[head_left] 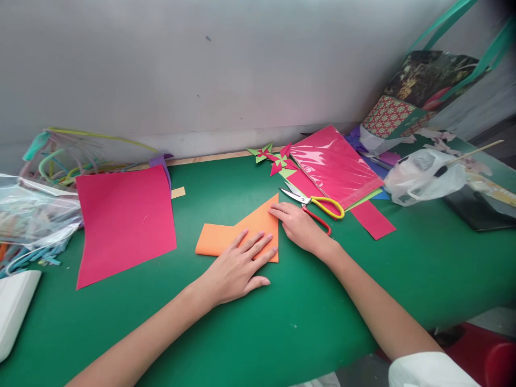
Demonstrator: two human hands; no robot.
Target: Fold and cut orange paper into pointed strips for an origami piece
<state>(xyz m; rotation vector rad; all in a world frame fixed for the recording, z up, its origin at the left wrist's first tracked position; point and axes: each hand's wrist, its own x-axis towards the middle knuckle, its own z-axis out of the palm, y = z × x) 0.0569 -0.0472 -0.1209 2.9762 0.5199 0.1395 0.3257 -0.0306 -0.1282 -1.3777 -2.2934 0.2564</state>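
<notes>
A folded sheet of orange paper [217, 239] lies on the green table, its right part turned up into a slanted point. My left hand [242, 266] rests flat on it, fingers spread. At the paper's upper right edge is my right hand [300, 226], fingers close together and their tips touching the orange fold; whether they pinch it is hard to see. Just beyond my right hand lie scissors [308, 201] with one yellow and one red handle, blades pointing left.
A large red sheet [127, 226] lies to the left, near a plastic bag [36, 209]. Behind are folded paper stars [280, 159] and a wrapped pack of red paper [336, 166]. A white plastic bag [427, 174] and a patterned bag [397, 115] stand at right.
</notes>
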